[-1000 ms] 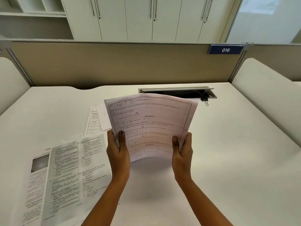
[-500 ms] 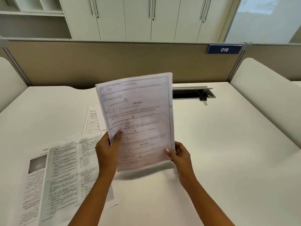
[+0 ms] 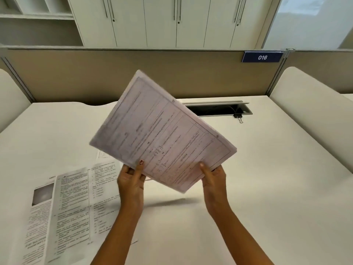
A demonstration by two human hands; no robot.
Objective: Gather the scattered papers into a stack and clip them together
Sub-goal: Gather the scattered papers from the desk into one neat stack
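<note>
Both the left hand (image 3: 131, 180) and right hand (image 3: 214, 179) are pinching, grip closed, the near edge of a tilted sheaf of thin white printed papers (image 3: 162, 134), which is likely flexing limply unless supported along that edge.

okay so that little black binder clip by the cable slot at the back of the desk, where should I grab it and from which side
Probably grip the binder clip by its black body, thumb and finger on its two sides, coming down from above. It sits at the near edge of the cable slot, its wire handle pointing toward you on the desk. Both hands, left hand and right hand, hold the papers, so free one.
</note>
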